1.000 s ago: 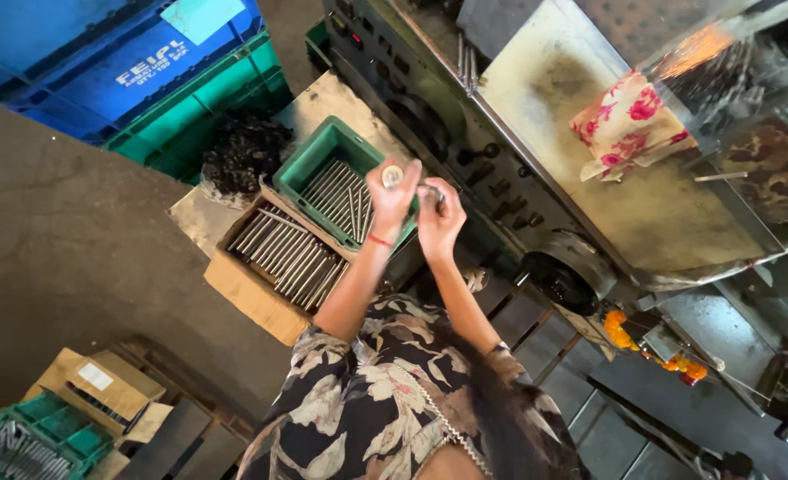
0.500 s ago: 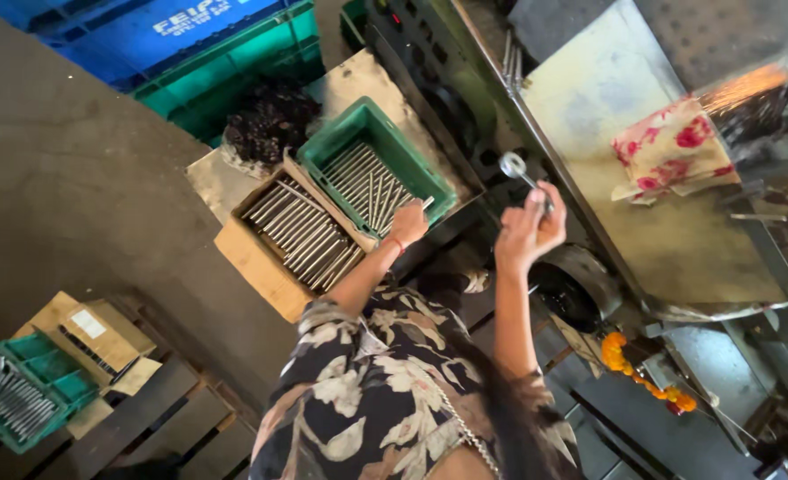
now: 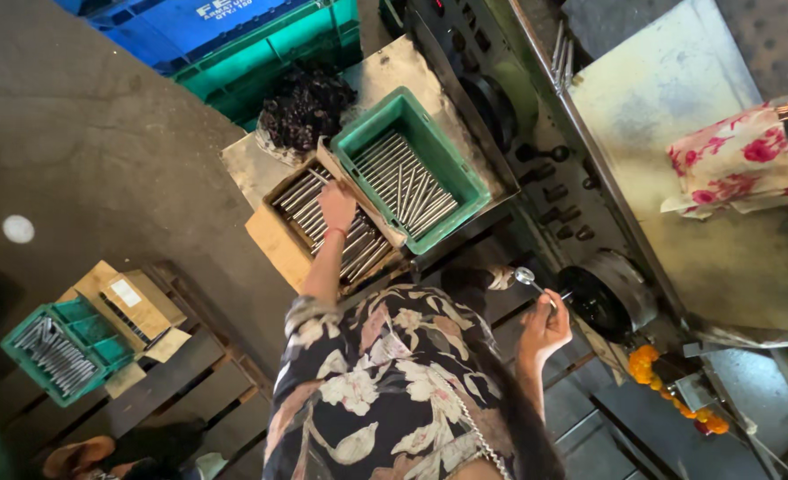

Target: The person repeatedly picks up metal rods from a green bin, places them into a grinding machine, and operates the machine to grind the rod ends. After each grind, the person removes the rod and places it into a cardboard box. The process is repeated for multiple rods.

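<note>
A person reaches the left hand (image 3: 337,206) into a cardboard box of metal rods (image 3: 327,222) while the right hand (image 3: 545,326) holds one rod (image 3: 531,282) up beside a machine.

Far left of the cardboard box, a small green crate (image 3: 56,342) of rods sits on a wooden pallet (image 3: 181,373), with a tan carton (image 3: 136,302) bearing a white rectangular label just beside it. The left hand lies flat on the rods in the box, fingers down among them; whether it grips any I cannot tell. Behind the box lies a dark heap of swarf (image 3: 307,105), and beyond that a blue crate (image 3: 225,22) with white lettering. Touching the box on its right stands a green tray (image 3: 409,169) holding more rods. Further right, the right hand is closed narrowly around a short shiny rod, near the machine's black round chuck (image 3: 600,300). A red-flowered cloth (image 3: 739,171) lies on the machine top, well to the right.
</note>
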The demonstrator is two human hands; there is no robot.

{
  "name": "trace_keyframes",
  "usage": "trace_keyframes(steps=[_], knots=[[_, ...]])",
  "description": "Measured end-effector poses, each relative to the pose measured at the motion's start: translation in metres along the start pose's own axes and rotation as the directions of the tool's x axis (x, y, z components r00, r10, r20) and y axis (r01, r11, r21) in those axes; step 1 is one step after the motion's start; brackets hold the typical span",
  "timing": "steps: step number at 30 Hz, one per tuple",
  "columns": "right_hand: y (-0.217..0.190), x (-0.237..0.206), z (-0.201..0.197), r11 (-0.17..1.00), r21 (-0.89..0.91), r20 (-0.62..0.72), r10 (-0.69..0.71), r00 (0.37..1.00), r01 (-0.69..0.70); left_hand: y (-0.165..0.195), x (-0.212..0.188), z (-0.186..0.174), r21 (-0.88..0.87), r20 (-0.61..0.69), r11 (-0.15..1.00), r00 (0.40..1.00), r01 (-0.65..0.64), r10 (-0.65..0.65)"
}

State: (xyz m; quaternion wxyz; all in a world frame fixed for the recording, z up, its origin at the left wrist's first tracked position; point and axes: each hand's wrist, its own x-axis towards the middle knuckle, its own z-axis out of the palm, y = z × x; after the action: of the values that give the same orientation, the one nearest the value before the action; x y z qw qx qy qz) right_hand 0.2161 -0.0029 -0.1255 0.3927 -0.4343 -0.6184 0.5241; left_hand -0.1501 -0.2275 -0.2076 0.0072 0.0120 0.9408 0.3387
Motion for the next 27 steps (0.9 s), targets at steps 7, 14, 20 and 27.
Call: trace_keyframes(steps=[7,14,20,27], knots=[[-0.003,0.004,0.0,1.0,0.005,-0.045,-0.014,0.999,0.015,-0.027,0.002,-0.012,0.584,0.205,0.755,0.954,-0.3,0.22],[-0.007,0.0,0.014,0.999,0.03,0.014,-0.011,1.0,0.011,-0.044,-0.007,-0.033,0.469,0.299,0.812,0.928,-0.347,0.223],[-0.018,0.005,0.047,1.0,-0.016,0.1,0.019,0.995,-0.017,-0.007,-0.032,-0.009,-0.257,-0.005,0.865,0.896,-0.431,0.444],[-0.046,0.034,0.101,0.985,0.175,0.146,-0.025,0.989,-0.001,0.129,-0.101,0.021,-0.789,0.303,0.542,0.584,-0.289,0.753]])
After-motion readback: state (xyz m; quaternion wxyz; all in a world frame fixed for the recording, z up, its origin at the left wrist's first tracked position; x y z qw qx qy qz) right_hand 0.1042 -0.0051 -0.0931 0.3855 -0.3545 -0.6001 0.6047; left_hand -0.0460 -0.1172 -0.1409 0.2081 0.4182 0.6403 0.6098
